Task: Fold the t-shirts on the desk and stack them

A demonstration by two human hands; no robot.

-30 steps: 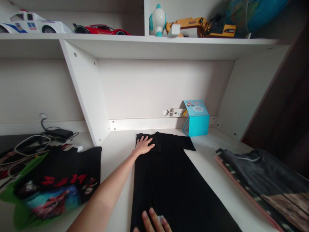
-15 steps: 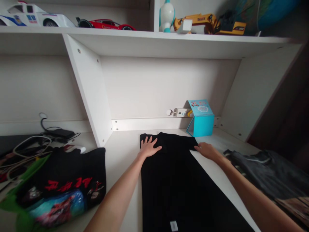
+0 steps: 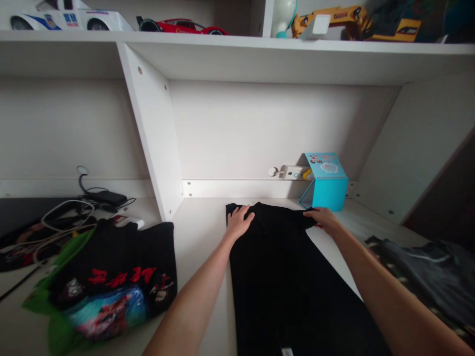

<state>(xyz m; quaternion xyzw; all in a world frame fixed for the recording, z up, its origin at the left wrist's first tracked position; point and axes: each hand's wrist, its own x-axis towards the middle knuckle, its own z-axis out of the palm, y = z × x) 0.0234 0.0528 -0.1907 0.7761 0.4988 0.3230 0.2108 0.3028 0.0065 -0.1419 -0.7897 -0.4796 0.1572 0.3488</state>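
A black garment (image 3: 282,277) lies flat and lengthwise on the white desk (image 3: 200,232), its far end near the back wall. My left hand (image 3: 239,222) rests flat on the garment's far left corner, fingers spread. My right hand (image 3: 323,218) is at the far right sleeve, its fingers closed on the sleeve's edge. A small white label (image 3: 286,351) shows on the cloth at the bottom of the view.
A turquoise box (image 3: 326,183) stands at the back right beside a white wall fitting (image 3: 291,172). A printed black shirt on green cloth (image 3: 111,282) lies at the left, with cables (image 3: 67,217) behind. Dark folded clothes (image 3: 426,277) lie at the right. Toy vehicles (image 3: 178,24) line the upper shelf.
My right hand came up from the near edge to the far right sleeve and closed on it. My left hand stayed on the far left corner. The view shifted.
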